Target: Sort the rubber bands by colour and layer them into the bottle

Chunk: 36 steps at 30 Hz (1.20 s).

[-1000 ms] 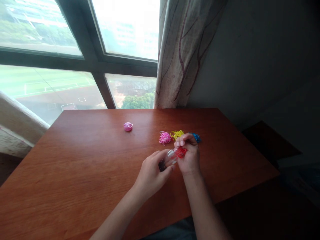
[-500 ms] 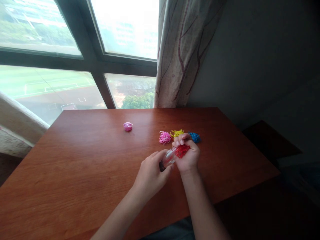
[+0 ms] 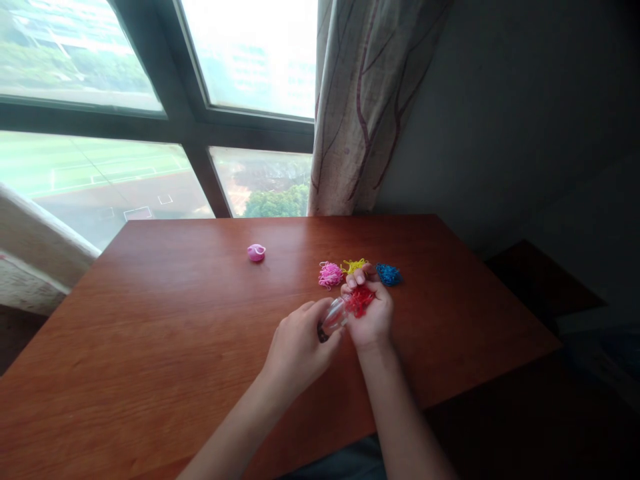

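My left hand is wrapped round a small clear bottle, which lies tilted with its mouth towards my right palm. My right hand is turned palm up with curled fingers, cupping a tangle of red rubber bands. The bottle's mouth is at the edge of the red tangle; whether they touch I cannot tell. Just beyond my right hand lie a pink pile of rubber bands, a yellow pile partly hidden by my fingers, and a blue pile.
A round pink object with a pale loop sits farther back on the brown wooden table. Behind the table are a window and a patterned curtain. A dark wall stands at the right.
Both hands have shifted slightly left together with the bottle and the red rubber bands. My right fingers have loosened a little, showing more of the red tangle. The piles stay put.
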Each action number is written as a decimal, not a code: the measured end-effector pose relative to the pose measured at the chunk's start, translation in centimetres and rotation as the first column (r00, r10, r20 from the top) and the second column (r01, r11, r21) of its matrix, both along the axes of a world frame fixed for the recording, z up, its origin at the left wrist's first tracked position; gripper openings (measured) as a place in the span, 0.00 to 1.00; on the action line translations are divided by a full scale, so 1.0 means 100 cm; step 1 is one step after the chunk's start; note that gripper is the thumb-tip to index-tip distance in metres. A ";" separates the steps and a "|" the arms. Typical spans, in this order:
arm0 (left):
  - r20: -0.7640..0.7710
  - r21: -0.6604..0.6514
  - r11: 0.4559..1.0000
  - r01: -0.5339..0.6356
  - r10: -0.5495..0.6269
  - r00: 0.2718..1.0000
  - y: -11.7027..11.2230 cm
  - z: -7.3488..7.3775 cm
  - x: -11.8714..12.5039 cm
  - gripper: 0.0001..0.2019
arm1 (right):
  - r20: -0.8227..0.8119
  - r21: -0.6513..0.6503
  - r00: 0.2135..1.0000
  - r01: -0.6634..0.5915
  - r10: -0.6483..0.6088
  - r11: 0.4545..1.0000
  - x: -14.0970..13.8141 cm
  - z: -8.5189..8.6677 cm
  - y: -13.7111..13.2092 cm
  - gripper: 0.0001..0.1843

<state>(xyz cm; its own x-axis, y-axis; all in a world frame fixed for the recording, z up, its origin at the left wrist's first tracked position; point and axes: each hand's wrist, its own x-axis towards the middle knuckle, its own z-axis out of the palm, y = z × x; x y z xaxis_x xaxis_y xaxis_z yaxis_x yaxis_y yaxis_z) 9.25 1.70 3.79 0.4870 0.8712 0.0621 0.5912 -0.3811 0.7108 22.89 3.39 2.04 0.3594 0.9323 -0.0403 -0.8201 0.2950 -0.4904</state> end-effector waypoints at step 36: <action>0.106 -0.018 1.000 0.013 -0.011 0.994 -0.001 -0.006 0.002 0.12 | 0.087 -0.040 0.996 0.024 -0.020 0.999 0.001 0.003 -0.001 0.15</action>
<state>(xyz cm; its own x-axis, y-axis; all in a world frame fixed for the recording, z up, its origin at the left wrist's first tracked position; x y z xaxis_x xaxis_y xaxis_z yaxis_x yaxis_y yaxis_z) 9.48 1.64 3.24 0.4893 0.8666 0.0977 0.5076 -0.3741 0.7762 23.00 3.30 2.33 0.3836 0.9223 -0.0463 -0.7676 0.2905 -0.5713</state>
